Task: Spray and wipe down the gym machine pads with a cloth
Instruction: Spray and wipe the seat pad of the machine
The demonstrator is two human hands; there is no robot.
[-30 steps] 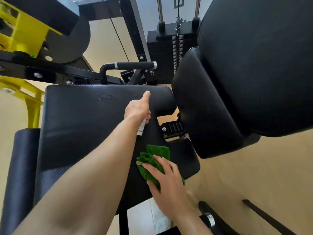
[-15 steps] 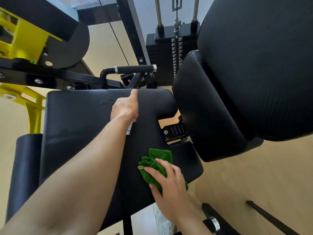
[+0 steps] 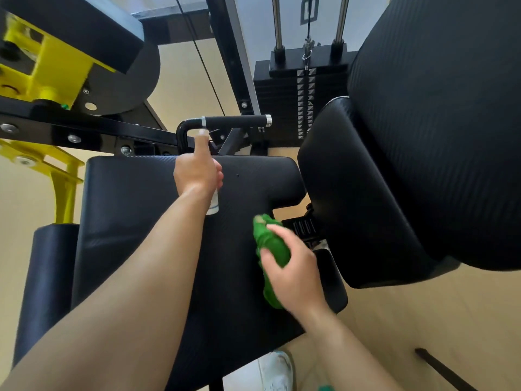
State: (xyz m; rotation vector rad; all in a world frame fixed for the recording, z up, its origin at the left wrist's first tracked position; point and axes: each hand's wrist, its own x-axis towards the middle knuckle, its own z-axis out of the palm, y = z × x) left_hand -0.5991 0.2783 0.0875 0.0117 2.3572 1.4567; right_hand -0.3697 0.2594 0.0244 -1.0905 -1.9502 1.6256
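A wide black seat pad [image 3: 135, 221] fills the lower middle. My left hand [image 3: 197, 172] hovers over its far part and grips a small white spray bottle [image 3: 212, 204], of which only the bottom end shows below the fist; the index finger points up. My right hand [image 3: 293, 273] holds a bunched green cloth [image 3: 270, 244] over the pad's right side, near the notch by the seat adjuster. A large black back pad [image 3: 423, 136] rises at the right, with a thicker lower cushion [image 3: 344, 193] beside the cloth.
A black handle bar [image 3: 234, 120] sticks out behind the seat pad. The weight stack [image 3: 298, 103] stands at the back. Yellow frame parts [image 3: 48, 66] and a black roller pad [image 3: 48, 272] sit at the left. A white shoe [image 3: 275, 371] shows on the light floor.
My left hand has lifted with the bottle toward the pad's far edge. My right hand has raised the cloth and carried it toward the pad's right notch, gathering it in the fingers.
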